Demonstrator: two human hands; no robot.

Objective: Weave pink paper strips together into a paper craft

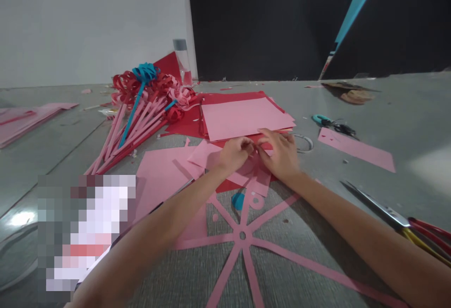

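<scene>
My left hand [237, 154] and my right hand [282, 155] meet above scraps of pink paper, both with fingers pinched together. Between the fingertips is the far end of a pink paper strip [249, 190]. This strip is one arm of a star-shaped pink paper cutout [253, 238] lying on the floor, with a small hole at its centre. Its other arms spread flat toward me and to the sides. A blue paper disc [238, 201] and a small pink paper ring [257, 201] lie beside the strip. Exactly what the fingertips do is partly hidden.
Pink sheets [243, 117] lie on red paper ahead. Paper flowers on rolled stems [141, 110] are at the left, a bottle [182, 61] behind. Scissors [394, 216], pliers [334, 124], a tape roll [306, 143] and a pink card [357, 150] lie right.
</scene>
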